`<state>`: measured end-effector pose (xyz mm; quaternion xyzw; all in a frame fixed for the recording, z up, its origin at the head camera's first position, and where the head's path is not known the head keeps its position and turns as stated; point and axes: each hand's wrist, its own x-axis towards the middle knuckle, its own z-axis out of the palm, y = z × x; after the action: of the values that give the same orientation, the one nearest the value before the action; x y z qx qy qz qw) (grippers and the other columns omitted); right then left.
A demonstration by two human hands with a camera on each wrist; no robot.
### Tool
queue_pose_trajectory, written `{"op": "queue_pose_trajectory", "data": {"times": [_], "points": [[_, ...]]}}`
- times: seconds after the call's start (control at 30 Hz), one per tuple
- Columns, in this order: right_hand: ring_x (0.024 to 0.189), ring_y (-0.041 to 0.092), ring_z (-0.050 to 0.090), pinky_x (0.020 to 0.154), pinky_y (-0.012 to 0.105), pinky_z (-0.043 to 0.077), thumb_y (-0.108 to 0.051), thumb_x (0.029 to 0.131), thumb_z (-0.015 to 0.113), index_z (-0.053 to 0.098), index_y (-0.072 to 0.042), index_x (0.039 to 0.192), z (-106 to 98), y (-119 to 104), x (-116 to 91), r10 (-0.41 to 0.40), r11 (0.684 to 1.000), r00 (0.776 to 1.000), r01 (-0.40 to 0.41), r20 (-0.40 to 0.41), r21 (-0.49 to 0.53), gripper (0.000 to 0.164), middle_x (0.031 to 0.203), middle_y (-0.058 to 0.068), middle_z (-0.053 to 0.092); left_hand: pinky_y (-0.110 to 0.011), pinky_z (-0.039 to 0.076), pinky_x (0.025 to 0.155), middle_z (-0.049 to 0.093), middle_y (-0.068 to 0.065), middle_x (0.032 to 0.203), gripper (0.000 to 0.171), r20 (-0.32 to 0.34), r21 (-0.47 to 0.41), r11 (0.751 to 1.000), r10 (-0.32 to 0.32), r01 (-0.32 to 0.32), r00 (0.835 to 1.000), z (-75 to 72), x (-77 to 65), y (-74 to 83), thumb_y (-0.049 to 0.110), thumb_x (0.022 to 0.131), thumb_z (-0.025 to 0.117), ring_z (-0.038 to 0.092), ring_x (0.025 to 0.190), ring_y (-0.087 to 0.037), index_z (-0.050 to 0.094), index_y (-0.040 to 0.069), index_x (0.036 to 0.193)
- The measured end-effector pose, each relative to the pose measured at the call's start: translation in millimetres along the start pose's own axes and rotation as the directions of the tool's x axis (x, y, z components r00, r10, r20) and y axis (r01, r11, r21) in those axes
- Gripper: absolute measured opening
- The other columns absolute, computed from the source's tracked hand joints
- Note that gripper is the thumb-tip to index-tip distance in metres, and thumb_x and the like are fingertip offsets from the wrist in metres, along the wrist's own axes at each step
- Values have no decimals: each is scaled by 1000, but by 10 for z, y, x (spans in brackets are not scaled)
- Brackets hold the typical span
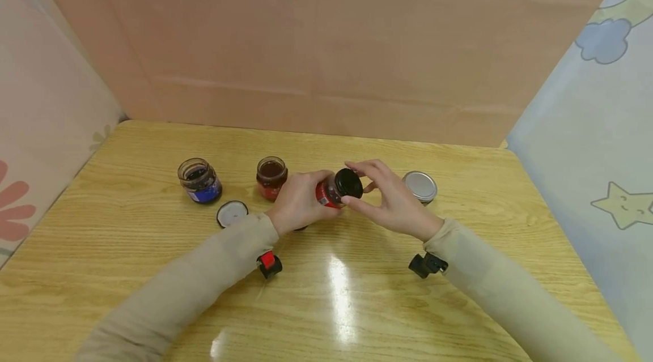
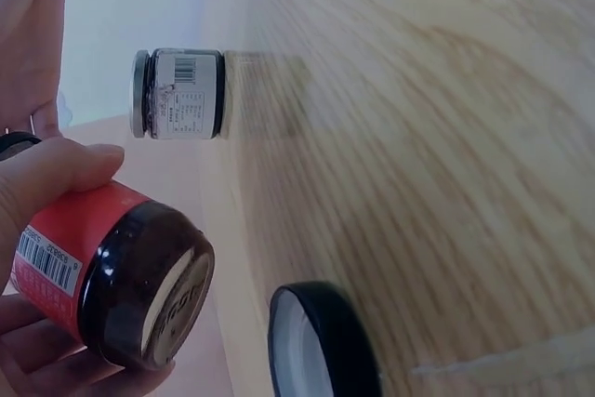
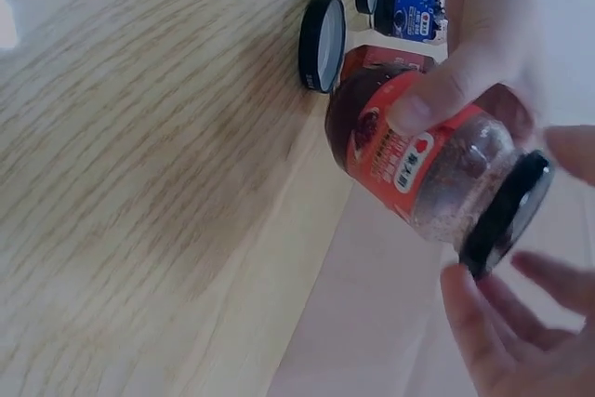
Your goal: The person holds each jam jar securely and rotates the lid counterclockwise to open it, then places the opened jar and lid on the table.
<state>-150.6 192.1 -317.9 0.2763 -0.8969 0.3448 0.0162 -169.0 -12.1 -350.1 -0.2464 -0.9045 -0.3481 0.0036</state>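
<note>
My left hand (image 1: 301, 200) grips a glass jar with a red label (image 3: 409, 151), its fingers and thumb wrapped around the body. The jar is tilted above the table, its black lid (image 1: 349, 183) facing right and its base showing in the left wrist view. Dark contents sit toward the bottom, and the glass near the neck looks smeared. With thumb and fingertips on opposite sides of the rim, my right hand (image 1: 390, 200) holds the black lid, which sits on the jar's mouth. Behind my left hand stands an uncapped jar with a red label (image 1: 271, 177), partly hidden.
At the left stands an uncapped jar with a blue label (image 1: 200, 181), a loose lid (image 1: 232, 213) near it. Another black lid (image 2: 325, 341) leans near the left hand, mostly hidden in the head view. Right of the hands stands a silver-lidded jar (image 1: 420, 186). Walls enclose the wooden table (image 1: 316, 305).
</note>
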Motion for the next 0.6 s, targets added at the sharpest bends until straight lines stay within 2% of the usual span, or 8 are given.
{"op": "queue_pose_trajectory", "data": {"times": [0.1,0.2,0.33,0.6], "points": [[108,19,56,80,34,53,-32,88,69,49,-9,138,9,-18,28,68,998,997,-67,-47,13,59,126,9,55,-30,54,75,71,-4,98,52,-4,8,1000,2,-2,1000,-8,-1,17,28,70,85,66,85,-16,65,9,114],[96,18,60,75,33,53,-41,91,64,54,-10,133,17,-33,56,155,988,985,-155,-81,5,54,122,10,57,-31,54,74,71,-5,98,52,-11,19,1000,2,-2,1000,-13,3,42,28,69,86,66,84,-17,64,8,113],[83,18,60,69,32,51,-48,92,59,59,-8,127,31,-50,88,243,969,966,-247,-87,-29,53,114,9,59,-31,54,74,71,-5,98,54,-7,33,999,-13,13,1000,-13,10,58,27,69,86,66,84,-18,64,8,114],[81,17,61,69,32,51,-53,87,63,66,-11,113,34,-92,128,317,946,947,-320,-57,-46,50,105,5,64,-32,54,74,71,-5,97,51,-7,55,998,-21,21,1000,-8,3,69,28,69,86,67,84,-18,65,9,112]]}}
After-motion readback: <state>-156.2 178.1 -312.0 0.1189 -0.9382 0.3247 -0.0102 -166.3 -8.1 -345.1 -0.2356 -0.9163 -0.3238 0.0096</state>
